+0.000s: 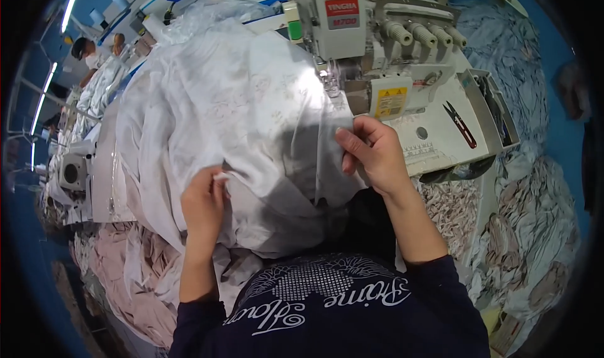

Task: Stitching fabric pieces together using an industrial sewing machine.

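A large piece of white patterned fabric (189, 100) spreads over the machine bed and hangs down toward my lap. My left hand (204, 197) pinches a fold of it near the middle, the fingers closed. At the fabric's right edge, my right hand (374, 150) has thumb and fingers closed on the cloth, just below the presser foot area. Ahead stands an overlock sewing machine (343, 40), its lamp shining on the cloth by the needle (330, 81). The fabric runs up to the needle; whether it lies under the foot I cannot tell.
Thread snips (462, 125) lie on the machine's right plate beside a tray (503, 106). Crumpled fabric piles (528, 232) fill the right side, with pinkish cloth (135, 270) at lower left. At the far left a person (88, 56) sits among other machines.
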Motion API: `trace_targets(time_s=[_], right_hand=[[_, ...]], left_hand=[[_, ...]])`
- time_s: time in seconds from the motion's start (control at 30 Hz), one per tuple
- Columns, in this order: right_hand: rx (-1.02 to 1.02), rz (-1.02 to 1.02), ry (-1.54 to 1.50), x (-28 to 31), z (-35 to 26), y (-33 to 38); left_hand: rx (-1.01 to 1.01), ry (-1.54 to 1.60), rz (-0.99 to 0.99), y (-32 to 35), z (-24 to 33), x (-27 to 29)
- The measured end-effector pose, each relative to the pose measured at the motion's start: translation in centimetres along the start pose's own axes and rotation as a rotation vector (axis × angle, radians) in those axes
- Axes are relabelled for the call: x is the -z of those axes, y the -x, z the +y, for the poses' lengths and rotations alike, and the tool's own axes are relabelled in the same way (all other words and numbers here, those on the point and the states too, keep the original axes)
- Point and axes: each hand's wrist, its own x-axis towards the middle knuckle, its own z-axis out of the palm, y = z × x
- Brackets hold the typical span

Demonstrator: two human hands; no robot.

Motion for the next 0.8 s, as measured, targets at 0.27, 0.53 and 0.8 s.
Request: trace_targets(time_s=[0.27, 0.53, 0.8], right_hand=[[0.023, -0.042, 0.011, -0.2, 0.0, -0.1], [0.025, -0.039, 0.021, 0.0, 0.1, -0.1], [0.038, -0.024, 0.033, 0.2, 0.5, -0.2]], left_hand=[[-0.274, 0.78, 0.545, -4.4, -0.8, 2.5], [-0.452, 0.791, 0.814, -7.8, 1.0, 7.5], [-0.498, 0.485, 0.893, -10.7, 1.8, 11.8]])
